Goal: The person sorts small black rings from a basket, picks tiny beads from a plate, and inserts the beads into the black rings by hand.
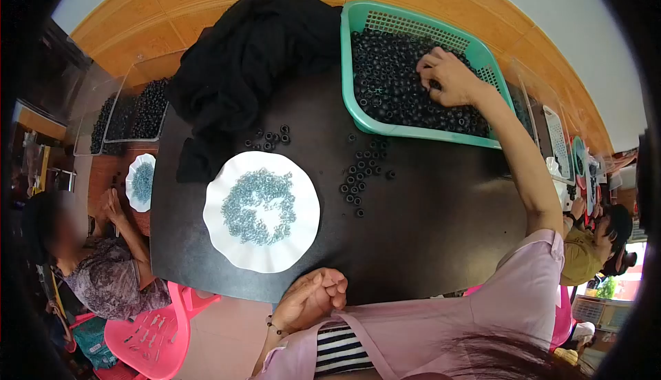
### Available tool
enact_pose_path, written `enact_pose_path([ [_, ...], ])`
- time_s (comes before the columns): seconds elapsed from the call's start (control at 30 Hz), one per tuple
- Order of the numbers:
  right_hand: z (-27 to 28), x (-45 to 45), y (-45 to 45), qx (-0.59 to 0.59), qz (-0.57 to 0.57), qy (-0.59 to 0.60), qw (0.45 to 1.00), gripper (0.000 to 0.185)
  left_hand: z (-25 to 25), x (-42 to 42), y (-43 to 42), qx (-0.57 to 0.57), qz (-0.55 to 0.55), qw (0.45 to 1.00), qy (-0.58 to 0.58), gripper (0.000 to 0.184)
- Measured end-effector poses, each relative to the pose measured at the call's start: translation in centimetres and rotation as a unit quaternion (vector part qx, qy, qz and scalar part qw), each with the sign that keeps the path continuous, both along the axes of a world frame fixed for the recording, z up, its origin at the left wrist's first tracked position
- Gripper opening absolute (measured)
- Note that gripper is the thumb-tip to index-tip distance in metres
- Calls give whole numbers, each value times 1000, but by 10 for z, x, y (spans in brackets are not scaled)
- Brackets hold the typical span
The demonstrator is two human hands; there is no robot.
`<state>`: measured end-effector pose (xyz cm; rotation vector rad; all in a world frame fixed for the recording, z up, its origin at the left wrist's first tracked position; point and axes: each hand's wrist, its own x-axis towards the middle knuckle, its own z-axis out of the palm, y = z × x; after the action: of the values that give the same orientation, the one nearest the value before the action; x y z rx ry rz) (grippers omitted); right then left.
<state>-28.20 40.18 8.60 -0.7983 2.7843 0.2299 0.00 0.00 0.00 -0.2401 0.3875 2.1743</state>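
The black ring-shaped pieces [385, 70] lie heaped in a green plastic basket [413, 130] at the far side of the dark bench [427, 242], right of the middle. The right hand [449, 79] reaches into this heap, its fingers bent and drawn close together over the pieces; one piece shows just under the fingers, but whether it is gripped cannot be told. Outside the basket, a loose scatter of the same rings [354, 180] lies on the bench below its near left corner, and a smaller group [268, 139] sits between a black cloth [255, 42] and a white plate [265, 261]. The plate has a wavy rim and carries small, clear bluish bits [241, 221], spread around a barer patch near its centre. Just below the plate, at the near edge of the bench, the left hand [313, 299] is loosely curled, fingers folded toward the palm; what it may hold cannot be seen. A bracelet [273, 325] circles that wrist. The black cloth lies bunched beside the basket. Farther left, a co-worker [107, 280] sits near another white plate [131, 194] and clear bins [138, 115] of black pieces.
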Motion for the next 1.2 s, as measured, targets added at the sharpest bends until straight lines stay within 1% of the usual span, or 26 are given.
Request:
enact_pose_path([
  [0.07, -2, -6, 11, -16, -61, 22, 998, 26, 0, -1, 0, 2, 0, 1000, -3, 35],
  [0.1, 1, 0, 10, -12, -60, 16, 998, 26, 2, 4, 2, 6, 0, 1000, -8, 35],
  [0.17, 6, 7, 4, -6, -17, 161, 987, 24, 4, 4, 2, 1, -1, 1000, -7, 35],
  [0.2, 11, 7, -1, -31, -16, 162, 986, 24, 3, 3, 3, 2, -3, 1000, -7, 35],
  [0.23, 9, 2, 0, -29, -18, 162, 986, 24, 2, 3, 3, 1, -3, 1000, -7, 35],
  [0.3, 4, -9, -1, -138, -22, 133, 981, 24, 1, 4, 4, -1, -4, 1000, -8, 35],
  [0.33, 8, -8, -10, -152, -62, 96, 982, 24, 1, 4, 4, 1, -4, 1000, -7, 35],
  [0.37, 5, -10, -14, -153, -62, 96, 982, 24, 1, 4, 4, 2, -3, 1000, -6, 35],
  [0.43, 1, -12, -22, -203, 15, 76, 976, 28, 0, 4, 4, 4, -3, 1000, -4, 35],
  [0.47, -1, -6, -28, -227, 47, 74, 970, 33, 0, 4, 4, 5, -3, 1000, -3, 35],
  [0.5, 1, -1, -37, -231, 108, 58, 965, 38, 0, 4, 3, 4, -2, 1000, -3, 35],
  [0.57, 1, 20, -59, -252, 189, -6, 949, 41, -1, 3, 3, 9, -7, 1000, 3, 36],
  [0.63, -10, 24, -65, -227, 226, -5, 947, 39, 0, 3, 4, 8, -10, 1000, -2, 36],
  [0.67, -7, 22, -65, -175, 254, 26, 951, 38, 1, 4, 4, 6, -10, 1000, -5, 37],
  [0.7, -8, 17, -64, -173, 253, 27, 951, 38, 2, 3, 4, 7, -12, 1000, -4, 37],
  [0.77, -19, 4, -62, -166, 317, 38, 933, 35, 4, 2, 4, -13, -10, 1000, -3, 32],
  [0.8, -24, -3, -61, -130, 338, 64, 930, 31, 5, 2, 4, -13, -9, 1000, -2, 32],
  [0.83, -28, -10, -59, -130, 340, 65, 929, 31, 5, 3, 4, -16, -7, 1000, -2, 32],
  [0.93, -31, -30, -48, -79, 272, 132, 950, 24, 4, 3, 3, -17, -8, 1000, -1, 32],
  [0.97, -33, -36, -41, -101, 251, 159, 950, 21, 4, 3, 3, -15, -9, 1000, -1, 32],
  [1.03, -33, -43, -28, -99, 180, 167, 964, 21, 6, 2, 3, -17, -11, 1000, -2, 33],
  [1.07, -32, -46, -21, -98, 180, 166, 964, 21, 6, 2, 3, -17, -14, 1000, -3, 33],
  [1.13, -28, -47, -11, -98, 140, 223, 960, 22, 5, 1, 3, -16, -16, 1000, -3, 33],
  [1.17, -27, -47, -6, -97, 140, 222, 960, 22, 5, 2, 3, -17, -17, 1000, -2, 33],
  [1.2, -25, -45, -3, -104, 119, 262, 952, 23, 5, 2, 3, -17, -18, 1000, -3, 33],
])
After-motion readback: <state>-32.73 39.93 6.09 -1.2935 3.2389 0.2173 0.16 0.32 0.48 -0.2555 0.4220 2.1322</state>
